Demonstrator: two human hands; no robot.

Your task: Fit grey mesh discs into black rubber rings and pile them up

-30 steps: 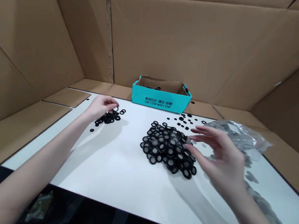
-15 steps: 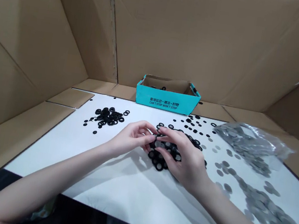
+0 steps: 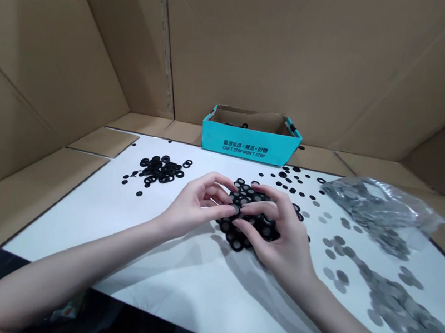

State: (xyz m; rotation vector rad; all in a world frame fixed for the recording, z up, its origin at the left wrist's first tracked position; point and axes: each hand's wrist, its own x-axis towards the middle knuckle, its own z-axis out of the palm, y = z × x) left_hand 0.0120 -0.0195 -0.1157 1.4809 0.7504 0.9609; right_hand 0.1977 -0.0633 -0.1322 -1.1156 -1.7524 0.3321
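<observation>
My left hand pinches a small black ring with a grey disc in its middle between thumb and fingers. From the other side, my right hand curves in with its index fingertip and thumb at the same ring's edge; its other fingers are spread. Both hands are over a pile of black rings with grey centres, which they partly hide. The undersides of the fingers are hidden.
A turquoise box with black rings inside stands at the back. Plain black rings lie in a heap on the left. Loose grey discs and a clear bag of discs are on the right. Cardboard walls surround the table.
My right index finger and thumb have come closer to my left fingertips. The ring with the grey disc now shows between both hands. The view has shifted slightly.
</observation>
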